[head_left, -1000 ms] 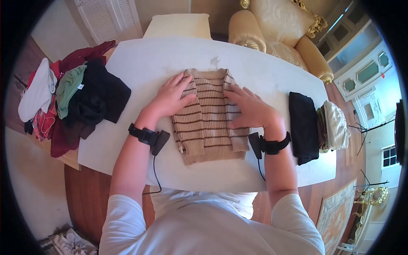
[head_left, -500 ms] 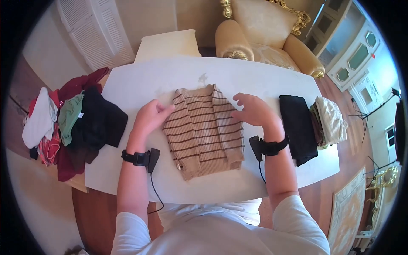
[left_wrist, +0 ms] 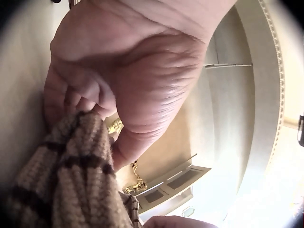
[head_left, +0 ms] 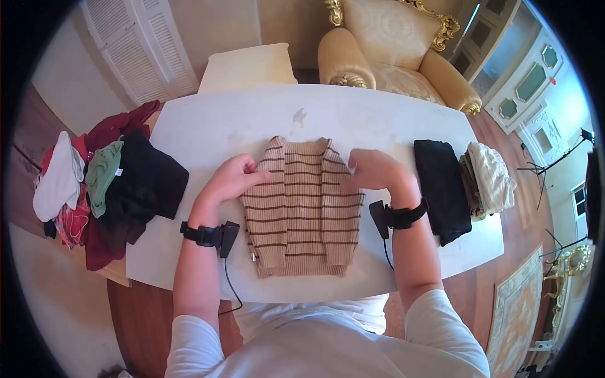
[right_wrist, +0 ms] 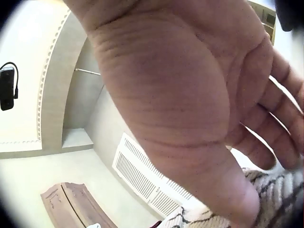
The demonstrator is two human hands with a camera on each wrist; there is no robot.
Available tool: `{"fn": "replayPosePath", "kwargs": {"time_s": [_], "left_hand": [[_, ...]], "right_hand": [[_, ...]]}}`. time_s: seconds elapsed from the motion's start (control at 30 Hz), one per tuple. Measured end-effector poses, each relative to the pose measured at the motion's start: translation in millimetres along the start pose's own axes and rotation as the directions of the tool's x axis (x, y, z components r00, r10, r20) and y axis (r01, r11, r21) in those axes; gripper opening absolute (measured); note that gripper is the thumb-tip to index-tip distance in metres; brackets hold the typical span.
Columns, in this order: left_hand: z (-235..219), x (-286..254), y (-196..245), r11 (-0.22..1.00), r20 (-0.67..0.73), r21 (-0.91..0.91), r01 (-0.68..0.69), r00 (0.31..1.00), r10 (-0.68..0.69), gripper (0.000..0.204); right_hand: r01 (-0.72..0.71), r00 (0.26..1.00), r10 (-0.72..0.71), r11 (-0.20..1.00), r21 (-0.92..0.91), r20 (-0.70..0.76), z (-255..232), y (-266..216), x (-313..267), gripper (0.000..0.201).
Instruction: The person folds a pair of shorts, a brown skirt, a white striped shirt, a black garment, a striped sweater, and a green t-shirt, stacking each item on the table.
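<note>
A beige knit sweater [head_left: 304, 208] with brown stripes lies folded on the white table [head_left: 208, 126], its sleeves laid down over the body. My left hand [head_left: 230, 178] pinches its left edge near the shoulder. In the left wrist view, a ridge of striped knit [left_wrist: 80, 166] rises between the thumb and curled fingers. At the sweater's opposite edge is my right hand [head_left: 380, 170], its fingers blurred and its thumb apart from them. Seen from the right wrist, those loosely bent fingers [right_wrist: 270, 128] have gaps between them, with the thumb overlapping the knit.
A loose heap of clothes, with a black garment [head_left: 148, 176], a green one [head_left: 106, 167] and a white one [head_left: 60, 176], covers the table's left end. On the right sit folded black cloth [head_left: 441, 192] and a stack topped by cream cloth [head_left: 490, 179]. An armchair [head_left: 397, 50] stands beyond the table.
Both hands lay flat on the sweater, then lifted to its sides. Now the left hand pinches its left edge, and the sweater lies straighter and slightly nearer me.
</note>
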State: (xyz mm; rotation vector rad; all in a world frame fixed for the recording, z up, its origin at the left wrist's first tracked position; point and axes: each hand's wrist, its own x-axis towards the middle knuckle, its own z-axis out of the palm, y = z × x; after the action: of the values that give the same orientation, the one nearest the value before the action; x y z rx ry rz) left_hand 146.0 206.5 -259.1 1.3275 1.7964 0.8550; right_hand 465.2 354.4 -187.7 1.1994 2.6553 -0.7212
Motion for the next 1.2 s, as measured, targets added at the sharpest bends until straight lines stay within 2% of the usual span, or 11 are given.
{"fn": "replayPosePath", "kwargs": {"time_s": [0.1,0.2,0.3,0.4,0.5,0.6,0.7,0.8,0.9,1.0,1.2], "left_hand": [[2.9,2.9,-0.3,0.995,0.028,-0.095,0.028,0.999,-0.025,0.034],[6.1,3.4,-0.6,0.984,0.028,-0.179,0.022,0.999,-0.017,0.039],[8.6,6.1,-6.3,0.986,-0.002,-0.169,0.003,1.000,-0.003,0.042],[9.1,8.1,-12.7,0.994,-0.033,-0.112,-0.006,0.999,0.003,0.043],[8.3,9.1,-13.3,0.997,-0.042,-0.081,-0.004,0.999,0.001,0.042],[8.6,9.3,-11.5,0.997,-0.044,-0.079,0.002,0.999,-0.005,0.040],[7.7,8.1,-8.1,0.997,-0.029,-0.076,0.015,0.999,-0.017,0.038],[8.9,6.7,-6.1,0.998,-0.046,-0.061,0.000,0.999,-0.003,0.036],[9.3,10.3,-11.9,0.997,-0.040,-0.080,-0.014,0.999,0.011,0.036],[8.0,7.7,-8.3,0.998,-0.038,-0.069,0.001,0.999,-0.003,0.035],[6.9,5.8,-1.6,0.994,-0.018,-0.103,0.023,1.000,-0.025,0.035]], "right_hand": [[0.201,0.929,-0.197,0.979,-0.018,-0.313,11.3,-8.2,9.2,0.042],[0.501,0.823,-0.485,0.865,-0.026,-0.296,33.0,-33.3,13.5,0.042],[0.490,0.815,-0.546,0.828,-0.272,-0.194,57.0,-54.7,4.2,0.055],[0.426,0.888,-0.455,0.871,-0.246,-0.074,65.8,-53.4,8.2,0.062],[0.423,0.866,-0.455,0.888,-0.182,-0.209,60.5,-51.4,5.4,0.064],[0.424,0.898,-0.438,0.884,-0.200,-0.033,52.9,-50.8,2.2,0.063],[0.424,0.896,-0.431,0.902,-0.084,-0.109,35.8,-47.0,5.8,0.060],[0.382,0.909,-0.400,0.912,-0.151,-0.115,41.4,-46.8,1.3,0.051],[0.471,0.844,-0.479,0.877,-0.096,-0.242,43.4,-41.4,11.9,0.043],[0.442,0.782,-0.396,0.897,-0.021,-0.482,29.6,-38.5,8.8,0.034],[0.029,0.942,-0.027,1.000,0.000,-0.334,19.9,-4.5,14.1,0.051]]}}
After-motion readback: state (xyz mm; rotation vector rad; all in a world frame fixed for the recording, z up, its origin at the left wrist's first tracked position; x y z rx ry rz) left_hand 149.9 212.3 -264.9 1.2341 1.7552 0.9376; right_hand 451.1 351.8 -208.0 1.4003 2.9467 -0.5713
